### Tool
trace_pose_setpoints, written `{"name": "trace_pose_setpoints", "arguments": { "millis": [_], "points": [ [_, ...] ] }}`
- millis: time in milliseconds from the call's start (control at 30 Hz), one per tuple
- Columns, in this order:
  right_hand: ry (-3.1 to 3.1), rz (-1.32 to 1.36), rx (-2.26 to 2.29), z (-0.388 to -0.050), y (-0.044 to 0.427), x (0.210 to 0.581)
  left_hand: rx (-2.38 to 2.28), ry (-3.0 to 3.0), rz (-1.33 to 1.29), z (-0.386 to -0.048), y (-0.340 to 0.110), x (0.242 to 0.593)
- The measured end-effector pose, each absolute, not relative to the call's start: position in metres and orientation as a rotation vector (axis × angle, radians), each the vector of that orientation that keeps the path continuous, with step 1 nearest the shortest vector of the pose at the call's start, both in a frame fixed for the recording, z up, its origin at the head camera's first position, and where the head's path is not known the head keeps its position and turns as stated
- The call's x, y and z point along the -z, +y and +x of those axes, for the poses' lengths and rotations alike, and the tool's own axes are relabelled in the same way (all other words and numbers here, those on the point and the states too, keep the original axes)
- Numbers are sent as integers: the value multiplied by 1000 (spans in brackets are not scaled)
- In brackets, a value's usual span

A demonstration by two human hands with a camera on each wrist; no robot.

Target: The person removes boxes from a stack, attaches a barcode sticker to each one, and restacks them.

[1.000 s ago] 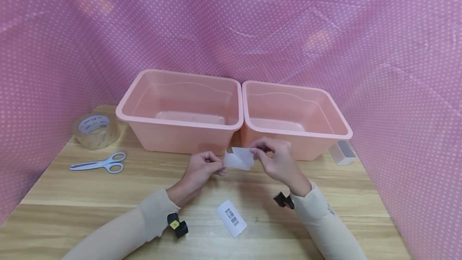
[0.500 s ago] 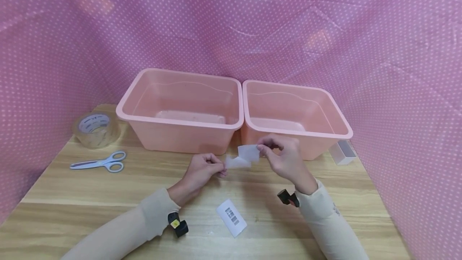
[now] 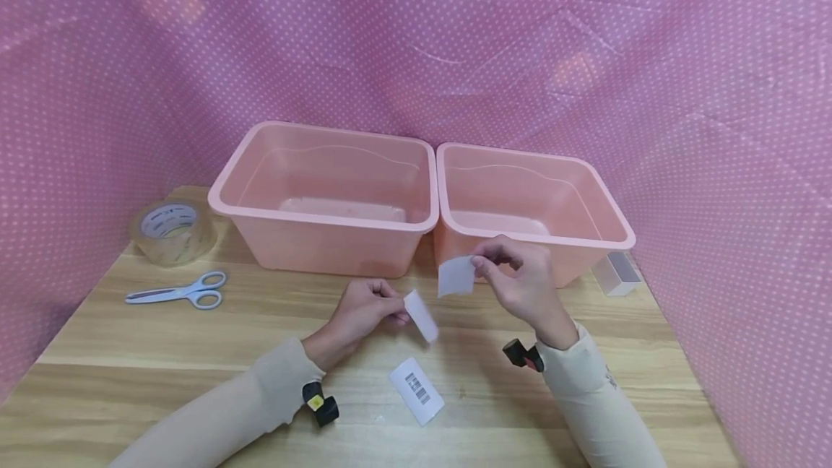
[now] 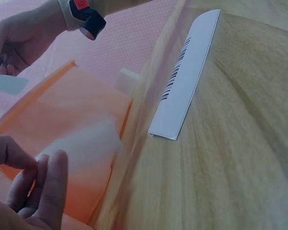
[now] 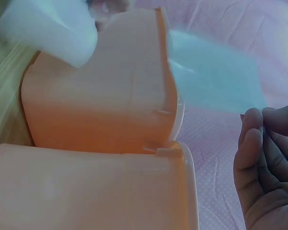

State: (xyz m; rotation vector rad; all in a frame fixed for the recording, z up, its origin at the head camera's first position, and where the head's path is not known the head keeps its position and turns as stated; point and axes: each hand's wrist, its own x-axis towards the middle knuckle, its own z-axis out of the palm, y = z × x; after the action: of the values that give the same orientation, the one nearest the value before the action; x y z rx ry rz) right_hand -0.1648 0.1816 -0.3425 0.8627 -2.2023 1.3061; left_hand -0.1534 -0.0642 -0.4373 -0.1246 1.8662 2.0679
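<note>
My left hand [image 3: 364, 309] pinches a small white paper-like piece [image 3: 422, 317] by one end, so it hangs slanted above the table. My right hand [image 3: 520, 279] pinches the corner of another thin, whitish piece [image 3: 456, 276] in front of the right bin. This second piece looks translucent in the right wrist view, where the right fingers [image 5: 252, 139] grip its edge. A gap separates the two pieces. Below the hands, a white card with a barcode [image 3: 417, 391] lies flat on the table.
Two pink plastic bins, a left one [image 3: 325, 245] and a right one [image 3: 539, 240], stand side by side at the back. On the left are a roll of clear tape [image 3: 172, 237] and blue scissors [image 3: 185, 293]. A small white box [image 3: 617, 274] stands beside the right bin.
The two thin pieces overlapped earlier and now are apart. My right hand has moved up and right with its piece. The left hand stays in place while its piece has tipped downward.
</note>
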Motion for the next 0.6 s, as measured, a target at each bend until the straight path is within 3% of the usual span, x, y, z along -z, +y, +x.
{"name": "trace_pose_setpoints", "arguments": {
  "millis": [600],
  "points": [
    [-2273, 885, -1451, -162, 167, 354, -1536, 2078, 151, -154, -73, 446]
  ]
}}
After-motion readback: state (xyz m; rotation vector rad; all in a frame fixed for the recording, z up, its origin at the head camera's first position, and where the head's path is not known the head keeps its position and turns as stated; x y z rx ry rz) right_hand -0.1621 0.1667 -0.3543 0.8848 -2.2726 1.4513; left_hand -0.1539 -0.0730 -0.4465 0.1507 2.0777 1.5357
